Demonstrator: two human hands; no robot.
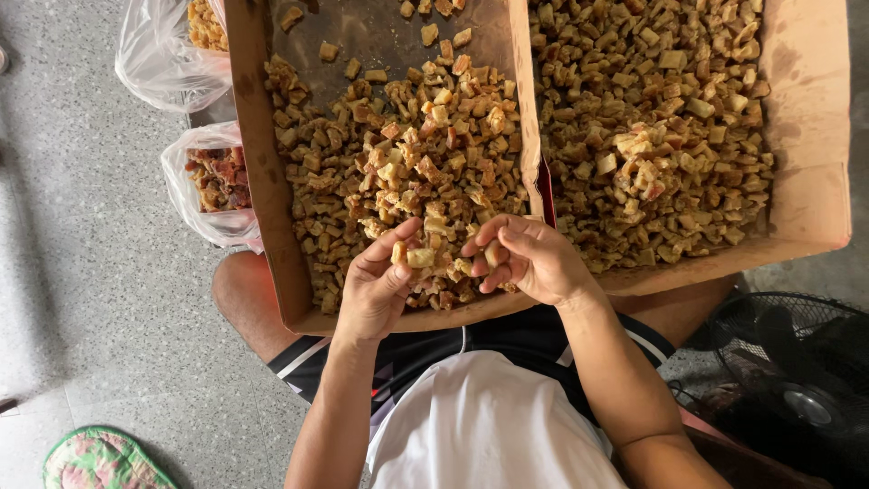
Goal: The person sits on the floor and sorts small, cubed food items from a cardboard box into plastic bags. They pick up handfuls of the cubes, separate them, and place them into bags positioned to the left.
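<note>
Two cardboard boxes rest on my lap, both filled with small golden-brown fried chunks. My left hand hovers over the near edge of the left box and pinches a pale chunk between thumb and fingers. My right hand is beside it, fingers curled around another small chunk. Both hands nearly touch above the pile of chunks. The right box holds a fuller heap of chunks.
Two clear plastic bags lie on the speckled floor at the left, one with reddish pieces, one with brown pieces. A black fan stands at the lower right. A green patterned cushion sits at the bottom left.
</note>
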